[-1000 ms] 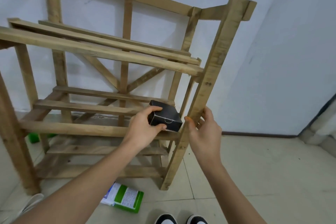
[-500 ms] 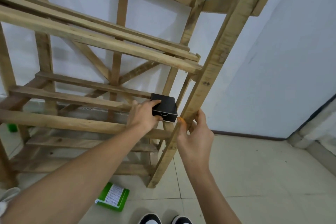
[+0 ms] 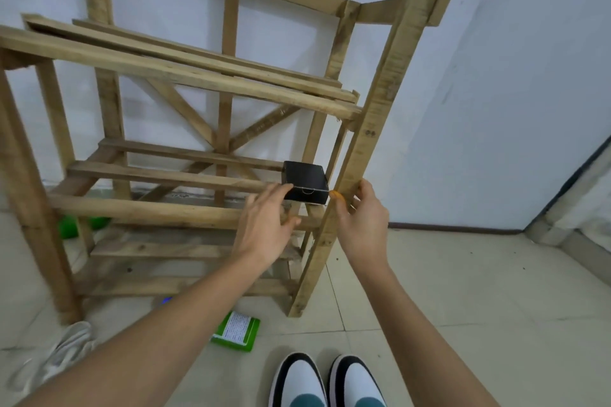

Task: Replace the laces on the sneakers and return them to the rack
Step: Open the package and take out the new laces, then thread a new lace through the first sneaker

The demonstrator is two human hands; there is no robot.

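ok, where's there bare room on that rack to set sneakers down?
Top shelf slats: bare along their visible length. Middle shelf slats: free everywhere left of the black box. Crowded at the right end: black box, left hand at it, right hand gripping the front right post.

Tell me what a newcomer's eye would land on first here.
The wooden rack fills the view, with a small black box at the right end of its middle shelf. The left hand reaches open toward the box, and the right hand grips the rack's front right post. A white sneaker lies on the floor, lower left.
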